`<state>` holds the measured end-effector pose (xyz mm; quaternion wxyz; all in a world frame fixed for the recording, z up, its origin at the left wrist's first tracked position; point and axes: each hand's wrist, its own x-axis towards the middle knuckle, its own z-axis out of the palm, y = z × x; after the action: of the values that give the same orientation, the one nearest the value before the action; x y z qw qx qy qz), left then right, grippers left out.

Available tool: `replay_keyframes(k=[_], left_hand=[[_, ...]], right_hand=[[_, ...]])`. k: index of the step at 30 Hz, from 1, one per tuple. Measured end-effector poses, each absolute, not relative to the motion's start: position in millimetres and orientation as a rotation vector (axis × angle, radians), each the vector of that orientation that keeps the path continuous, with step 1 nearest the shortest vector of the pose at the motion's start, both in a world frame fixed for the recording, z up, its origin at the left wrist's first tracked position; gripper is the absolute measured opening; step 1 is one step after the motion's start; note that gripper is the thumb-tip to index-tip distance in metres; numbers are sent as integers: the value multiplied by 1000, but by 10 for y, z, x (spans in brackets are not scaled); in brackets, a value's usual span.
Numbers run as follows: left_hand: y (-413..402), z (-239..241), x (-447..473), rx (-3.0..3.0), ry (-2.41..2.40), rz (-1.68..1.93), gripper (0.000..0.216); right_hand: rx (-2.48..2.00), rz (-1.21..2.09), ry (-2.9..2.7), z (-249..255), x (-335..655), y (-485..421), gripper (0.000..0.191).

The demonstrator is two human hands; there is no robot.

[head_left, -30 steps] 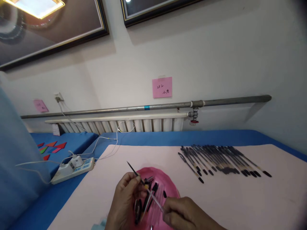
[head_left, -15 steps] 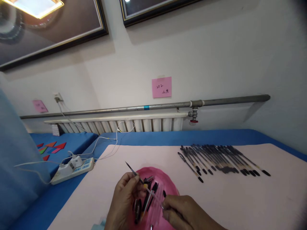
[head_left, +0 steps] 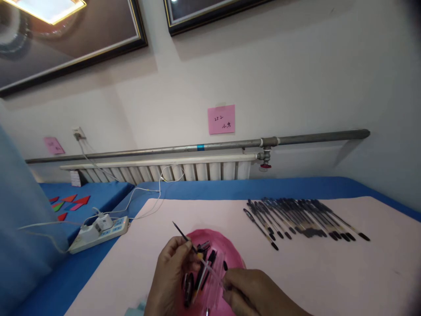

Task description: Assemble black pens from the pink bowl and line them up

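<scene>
My left hand (head_left: 171, 270) pinches a thin dark pen refill (head_left: 180, 231), its pointed tip slanting up and left over the rim of a pink basin (head_left: 232, 245). Past my left fingers the refill's yellowish part meets a clear pen barrel (head_left: 212, 271). My right hand (head_left: 250, 287) is closed on the barrel's lower right end; how far the refill sits inside it I cannot tell. Below both hands the basin holds black pen caps (head_left: 189, 289), more clear tubes (head_left: 215, 292) and a small black end plug (head_left: 225, 265).
Many black pens (head_left: 289, 215) lie side by side on the pink sheet (head_left: 345, 272) at the right. A power strip (head_left: 112, 235) with white plugs and cables stands at the left. Coloured flat pieces (head_left: 69, 199) rest on a blue table beyond. Radiator and pipe (head_left: 230, 144) run along the wall.
Almost nothing differs. Both hands keep their grips on the refill and barrel, with only a slight shift of my right hand.
</scene>
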<state>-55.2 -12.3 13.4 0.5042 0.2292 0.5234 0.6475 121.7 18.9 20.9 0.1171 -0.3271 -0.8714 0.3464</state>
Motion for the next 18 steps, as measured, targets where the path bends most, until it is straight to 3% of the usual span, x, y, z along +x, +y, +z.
replay_keyframes(k=[12,18], left_hand=[[-108,67,-531,547,1231,1562,25],[-130,7,-448,761,1141,1359,17]], right_hand=[[-871,388,-2637,-52,1234,177,12],[-934,718,-2503,-9,1240,211,18]])
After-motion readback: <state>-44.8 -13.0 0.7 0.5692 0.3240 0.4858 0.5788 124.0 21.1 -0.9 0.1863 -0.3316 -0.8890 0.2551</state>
